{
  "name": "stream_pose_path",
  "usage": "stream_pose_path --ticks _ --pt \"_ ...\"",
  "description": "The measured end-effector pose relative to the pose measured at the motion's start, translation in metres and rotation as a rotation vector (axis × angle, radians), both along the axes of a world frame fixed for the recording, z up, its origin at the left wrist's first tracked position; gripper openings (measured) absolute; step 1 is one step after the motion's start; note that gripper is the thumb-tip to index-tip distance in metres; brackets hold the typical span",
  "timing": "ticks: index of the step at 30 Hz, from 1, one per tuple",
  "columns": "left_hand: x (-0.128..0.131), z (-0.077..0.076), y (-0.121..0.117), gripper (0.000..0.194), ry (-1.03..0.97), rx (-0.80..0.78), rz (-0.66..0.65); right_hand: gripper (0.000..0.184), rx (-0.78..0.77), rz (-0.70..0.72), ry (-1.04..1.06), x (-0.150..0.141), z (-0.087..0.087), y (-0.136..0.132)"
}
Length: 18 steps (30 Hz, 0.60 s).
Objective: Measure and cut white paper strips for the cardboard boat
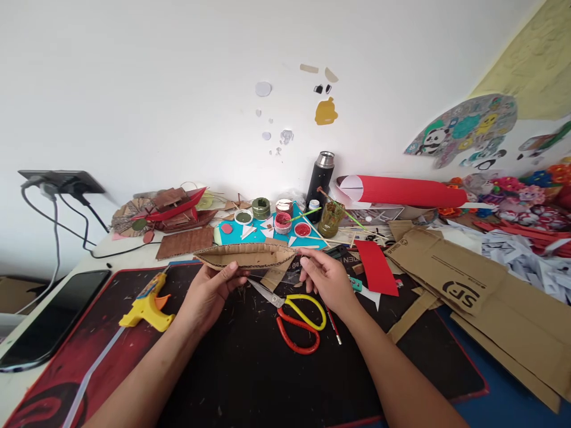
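Brown cardboard boat-shaped shell (252,257), walled but unpainted inside, is pinched by our left hand (213,296); our right hand (331,278) is curled, hold unclear.

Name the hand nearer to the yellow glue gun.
Left. The left hand, holding the cardboard boat, is to the right of the glue gun; the right hand is farther right, by the boat's right tip.

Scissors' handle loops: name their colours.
One yellow loop, one red loop; best seen in the head view.
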State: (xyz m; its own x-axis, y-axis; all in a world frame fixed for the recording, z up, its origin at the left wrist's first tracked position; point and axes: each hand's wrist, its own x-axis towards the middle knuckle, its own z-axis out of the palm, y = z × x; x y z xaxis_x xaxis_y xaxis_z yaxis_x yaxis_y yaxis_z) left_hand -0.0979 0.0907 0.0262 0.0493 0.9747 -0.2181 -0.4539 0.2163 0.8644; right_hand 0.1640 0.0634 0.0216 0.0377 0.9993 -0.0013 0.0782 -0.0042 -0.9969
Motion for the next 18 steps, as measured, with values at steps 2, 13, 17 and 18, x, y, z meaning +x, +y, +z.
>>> stream_pose_path --ticks 2,13,17,18 --pt "-0.0001 0.0007 0.0006 0.055 0.004 0.005 0.017 0.058 0.035 -0.003 -0.026 -0.0005 0.0007 -0.0017" --pt "0.0031 0.0042 -0.0010 0.057 0.043 0.031 0.052 0.056 0.140 0.043 -0.132 -0.0003 -0.0051 -0.0049" --pt "0.0039 0.0040 -0.0018 0.064 0.069 0.043 0.066 0.054 0.173 0.063 -0.185 -0.0017 -0.0065 -0.0061" --pt "0.0043 0.0041 -0.0020 0.065 0.075 0.047 0.068 0.053 0.168 0.072 -0.210 -0.0021 -0.0067 -0.0064"
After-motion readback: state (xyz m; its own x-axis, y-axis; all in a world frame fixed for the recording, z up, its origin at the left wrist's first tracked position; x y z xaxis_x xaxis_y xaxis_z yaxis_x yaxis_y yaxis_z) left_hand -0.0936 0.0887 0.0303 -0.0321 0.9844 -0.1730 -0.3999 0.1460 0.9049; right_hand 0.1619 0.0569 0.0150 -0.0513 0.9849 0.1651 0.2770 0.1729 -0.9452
